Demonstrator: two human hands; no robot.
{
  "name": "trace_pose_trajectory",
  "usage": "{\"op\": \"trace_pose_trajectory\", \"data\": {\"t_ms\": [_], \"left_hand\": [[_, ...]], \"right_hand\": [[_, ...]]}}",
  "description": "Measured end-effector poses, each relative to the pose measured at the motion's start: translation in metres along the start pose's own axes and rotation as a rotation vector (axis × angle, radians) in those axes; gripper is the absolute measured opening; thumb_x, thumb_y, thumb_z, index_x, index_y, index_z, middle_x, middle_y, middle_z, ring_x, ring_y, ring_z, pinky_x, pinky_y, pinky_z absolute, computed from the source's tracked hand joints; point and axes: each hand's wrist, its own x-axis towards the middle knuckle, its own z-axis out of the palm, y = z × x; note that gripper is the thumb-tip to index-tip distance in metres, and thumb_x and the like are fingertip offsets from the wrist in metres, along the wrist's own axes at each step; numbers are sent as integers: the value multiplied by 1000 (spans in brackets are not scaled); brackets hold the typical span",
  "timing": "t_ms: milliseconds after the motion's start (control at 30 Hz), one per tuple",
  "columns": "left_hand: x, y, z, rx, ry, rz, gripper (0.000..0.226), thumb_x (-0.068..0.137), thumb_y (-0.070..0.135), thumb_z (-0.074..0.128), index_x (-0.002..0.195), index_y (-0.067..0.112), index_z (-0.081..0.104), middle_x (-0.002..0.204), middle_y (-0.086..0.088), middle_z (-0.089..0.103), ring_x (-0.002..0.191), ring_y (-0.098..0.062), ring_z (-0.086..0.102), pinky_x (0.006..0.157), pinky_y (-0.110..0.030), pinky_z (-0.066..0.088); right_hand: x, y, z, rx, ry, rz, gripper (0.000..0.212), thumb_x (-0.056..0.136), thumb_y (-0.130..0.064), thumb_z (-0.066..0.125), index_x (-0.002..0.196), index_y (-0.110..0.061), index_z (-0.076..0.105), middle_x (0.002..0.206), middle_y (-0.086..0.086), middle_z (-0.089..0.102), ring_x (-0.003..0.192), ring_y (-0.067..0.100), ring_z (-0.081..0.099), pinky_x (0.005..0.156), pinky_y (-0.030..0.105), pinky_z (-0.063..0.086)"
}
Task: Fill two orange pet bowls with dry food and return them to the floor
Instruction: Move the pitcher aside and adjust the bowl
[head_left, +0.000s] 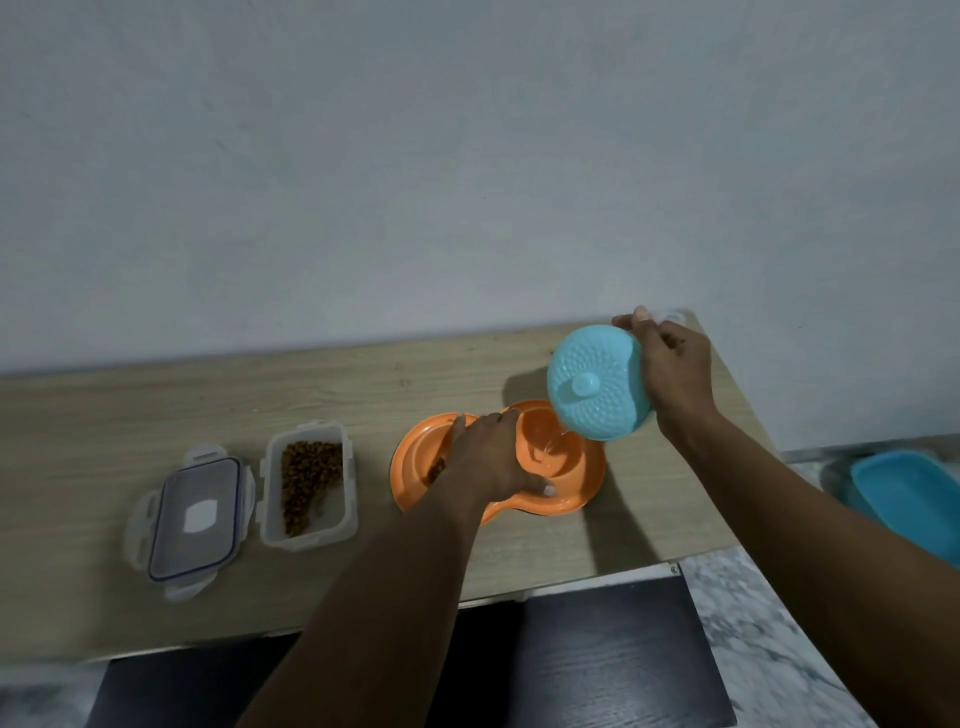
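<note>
a: what is on the table?
b: a pale wood-grain table (156, 415) stands against a plain grey wall. near its right end sits an orange plastic dish (587, 493) — two round bowls moulded in one smooth, glossy piece.
a: and the hands?
b: the left hand (488, 457) lies palm down across the middle of the dish. its fingers are fairly straight and its thumb is on the near rim, curled round nothing. a little brown dry food (435, 470) shows in the left bowl. the right hand (675, 374) wraps round a turquoise jar (597, 384) with a dimpled surface and a knobbed lid. the jar is tilted over the right bowl — a thin clear stream seems to run into it.
a: anything else?
b: left of the dish is an open, clear rectangular tub (306, 543), partly filled with brown kibble (309, 478). its flat clip lid (192, 519) lies just beside it. a blue basin (909, 493) sits on the marbled floor at right.
</note>
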Motion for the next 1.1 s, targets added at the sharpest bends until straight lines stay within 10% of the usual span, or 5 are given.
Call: {"op": "trace_pose_trajectory", "data": {"t_ms": [1100], "left_hand": [[-6,6,-8,24,-18,-19,124,59,74,77,157,21,23,158,-4,40,147,-25,33,123,-56,5]], "right_hand": [[9,-73,-26,-46,22,-242,34,99,-47,53,95,-25,79,92,-11,72,98,12,68,91,38,55]]}}
